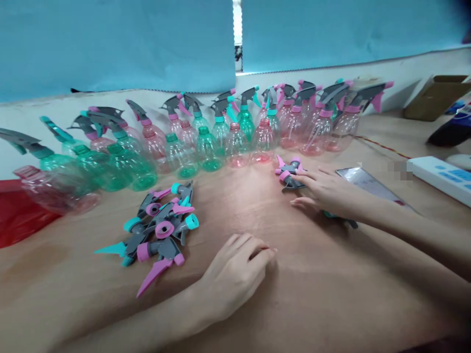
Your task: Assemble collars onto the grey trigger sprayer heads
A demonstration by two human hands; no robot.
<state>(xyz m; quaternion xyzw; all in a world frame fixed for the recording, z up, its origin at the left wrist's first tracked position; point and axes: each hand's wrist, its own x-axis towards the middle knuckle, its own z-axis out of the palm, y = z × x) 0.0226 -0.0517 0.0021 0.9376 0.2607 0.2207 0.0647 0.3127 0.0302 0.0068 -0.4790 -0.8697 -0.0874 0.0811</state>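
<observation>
My left hand [238, 275] rests on the table, its fingers curled in and no object visible in it. My right hand [326, 192] reaches over a grey-and-pink spray trigger head [290, 177], fingers outstretched and thumb apart; its fingertips are at the edge of that head. Another trigger head [348, 220] lies partly hidden under my right wrist. To the left of my left hand is a pile of trigger heads [165, 229] in grey with pink or turquoise parts. Behind them stand clear green and pink bottles [209, 152], some open-necked, others with trigger heads fitted.
A phone [368, 184] lies beside my right forearm. Farther right are a white power strip [441, 179], a dark object [451, 128] and a cardboard box [436, 98]. Red plastic [25, 215] lies at the left edge. Blue sheeting [117, 46] covers the wall behind.
</observation>
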